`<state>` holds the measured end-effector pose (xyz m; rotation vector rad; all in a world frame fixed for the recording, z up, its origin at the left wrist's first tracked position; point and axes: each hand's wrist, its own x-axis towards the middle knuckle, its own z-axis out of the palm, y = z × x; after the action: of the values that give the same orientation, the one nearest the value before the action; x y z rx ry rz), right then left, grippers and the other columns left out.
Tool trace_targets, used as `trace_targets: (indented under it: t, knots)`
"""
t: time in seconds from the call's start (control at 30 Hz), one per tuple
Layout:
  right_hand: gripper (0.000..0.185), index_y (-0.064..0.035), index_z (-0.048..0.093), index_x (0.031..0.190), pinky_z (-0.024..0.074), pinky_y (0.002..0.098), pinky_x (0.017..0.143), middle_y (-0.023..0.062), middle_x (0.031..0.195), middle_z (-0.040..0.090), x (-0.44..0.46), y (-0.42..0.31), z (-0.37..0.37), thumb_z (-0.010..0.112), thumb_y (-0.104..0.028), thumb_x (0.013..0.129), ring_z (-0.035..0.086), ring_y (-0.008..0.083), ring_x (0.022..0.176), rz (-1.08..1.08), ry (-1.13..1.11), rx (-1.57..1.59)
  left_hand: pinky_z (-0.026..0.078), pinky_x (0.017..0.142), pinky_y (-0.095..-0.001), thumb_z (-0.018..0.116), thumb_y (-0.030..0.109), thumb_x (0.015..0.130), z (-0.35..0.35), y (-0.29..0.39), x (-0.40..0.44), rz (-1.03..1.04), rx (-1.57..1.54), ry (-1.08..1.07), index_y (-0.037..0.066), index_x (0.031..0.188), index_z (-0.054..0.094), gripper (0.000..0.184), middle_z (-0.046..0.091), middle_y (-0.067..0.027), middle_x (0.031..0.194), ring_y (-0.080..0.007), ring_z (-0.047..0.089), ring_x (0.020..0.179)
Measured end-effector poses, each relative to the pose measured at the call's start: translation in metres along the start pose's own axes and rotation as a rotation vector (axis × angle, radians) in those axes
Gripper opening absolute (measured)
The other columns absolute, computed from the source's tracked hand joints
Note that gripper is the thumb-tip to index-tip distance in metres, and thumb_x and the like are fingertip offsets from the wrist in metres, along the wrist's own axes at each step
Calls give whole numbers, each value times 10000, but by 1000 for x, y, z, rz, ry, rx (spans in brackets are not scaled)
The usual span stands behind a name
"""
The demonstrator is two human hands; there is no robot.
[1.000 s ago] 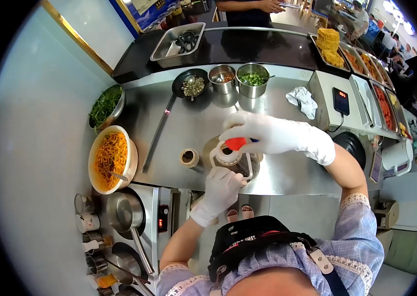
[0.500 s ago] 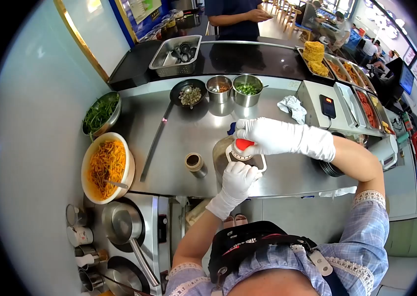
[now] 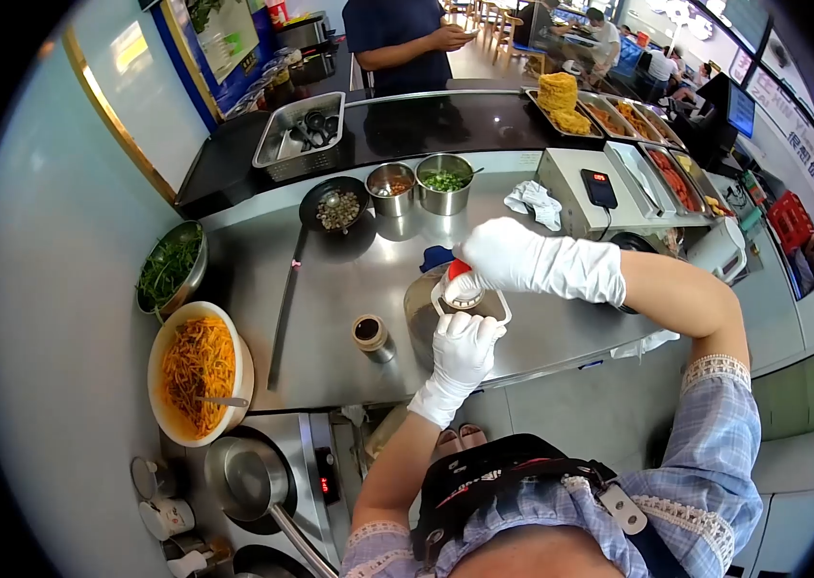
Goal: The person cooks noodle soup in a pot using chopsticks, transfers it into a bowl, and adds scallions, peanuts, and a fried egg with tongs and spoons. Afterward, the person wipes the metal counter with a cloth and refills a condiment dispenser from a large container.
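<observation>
A large clear container (image 3: 421, 310) with a white handle frame (image 3: 501, 306) stands near the front edge of the steel counter. My left hand (image 3: 465, 349), in a white glove, is closed round the front of that handle. Above the container's neck my right hand (image 3: 498, 255), also gloved, grips a red cap (image 3: 459, 269), which sits tilted at the white mouth. A blue object (image 3: 437, 258) lies just behind the container. To the left stands a small open jar (image 3: 373, 338) with dark contents.
Left are a bowl of orange shreds (image 3: 200, 374) and a bowl of greens (image 3: 174, 268). Behind are a black ladle pan (image 3: 334, 204), two steel pots (image 3: 443, 184) and a white cloth (image 3: 534, 204). Pans (image 3: 246, 478) sit on the front-left stove. A person (image 3: 397, 46) stands beyond the counter.
The view has shifted, showing more of the room at the right. My right hand has moved closer over the container's mouth with the red cap. My left hand keeps its hold on the handle.
</observation>
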<state>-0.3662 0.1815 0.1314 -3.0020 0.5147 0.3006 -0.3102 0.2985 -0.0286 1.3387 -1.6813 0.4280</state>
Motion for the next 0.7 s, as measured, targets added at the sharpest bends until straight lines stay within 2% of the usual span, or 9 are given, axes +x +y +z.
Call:
trace_targets:
  t: [0.07, 0.1, 0.2, 0.27, 0.33, 0.5, 0.6, 0.67, 0.7]
  knots:
    - [403, -21, 637, 925, 521, 410, 686, 178, 785, 637, -2, 5, -11, 682, -400, 796, 636, 369, 757, -45, -1, 30, 351, 648, -367, 631, 171, 784, -1, -1, -2, -25, -7, -32, 113, 732, 544, 117, 490, -10, 626, -219, 469, 668]
    - [273, -33, 643, 991, 513, 405, 738, 200, 931, 629, -4, 16, 1, 673, -231, 805, 628, 361, 850, -370, 224, 265, 346, 644, -370, 635, 171, 781, -1, -1, -2, -25, -10, -28, 110, 733, 545, 119, 491, -12, 630, -219, 471, 668]
    - [258, -49, 641, 1045, 506, 393, 789, 207, 1046, 606, -5, 19, 1, 652, -114, 796, 613, 357, 919, -441, 58, 182, 346, 644, -372, 637, 174, 781, 0, -2, -4, -17, -20, -39, 107, 740, 548, 118, 492, -12, 633, -219, 470, 669]
    - [265, -53, 642, 1040, 512, 390, 774, 185, 982, 620, -6, 15, 1, 668, -147, 794, 620, 361, 883, -325, 74, 173, 347, 633, -362, 640, 194, 789, 0, -3, -4, -10, -6, -27, 117, 735, 529, 146, 471, -4, 626, -205, 462, 655]
    - [286, -71, 645, 1059, 517, 392, 736, 164, 928, 615, -7, 11, 0, 677, -178, 795, 624, 364, 825, -22, -89, 74, 349, 622, -352, 644, 214, 797, 0, -3, -4, -8, 11, -13, 127, 730, 509, 174, 450, 5, 618, -190, 453, 642]
    - [430, -55, 576, 1154, 518, 414, 653, 167, 834, 624, -5, 13, 22, 671, -263, 791, 633, 356, 754, -307, 181, 45, 349, 651, -381, 634, 175, 792, 1, -3, -6, -30, -33, -38, 101, 768, 558, 108, 491, -18, 635, -228, 471, 663]
    - [416, -39, 586, 1103, 516, 413, 649, 170, 837, 621, -4, 9, 23, 676, -276, 773, 634, 353, 743, -144, 43, -8, 348, 653, -380, 627, 155, 796, -2, 3, -7, -55, -20, -57, 97, 765, 555, 97, 497, -25, 639, -230, 475, 667]
    - [384, -26, 613, 1008, 517, 420, 638, 170, 777, 630, -11, 4, 28, 675, -315, 763, 636, 360, 701, -127, 116, 39, 348, 655, -376, 631, 147, 790, -4, 11, -4, -64, -25, -8, 93, 773, 560, 91, 506, -33, 646, -231, 479, 658]
    - [373, -28, 629, 957, 518, 418, 630, 169, 729, 627, -16, -1, 27, 675, -345, 766, 636, 358, 677, -64, 138, 71, 388, 633, -399, 622, 93, 783, -7, 16, 0, -108, -121, 29, 65, 756, 574, 61, 533, -63, 653, -277, 502, 637]
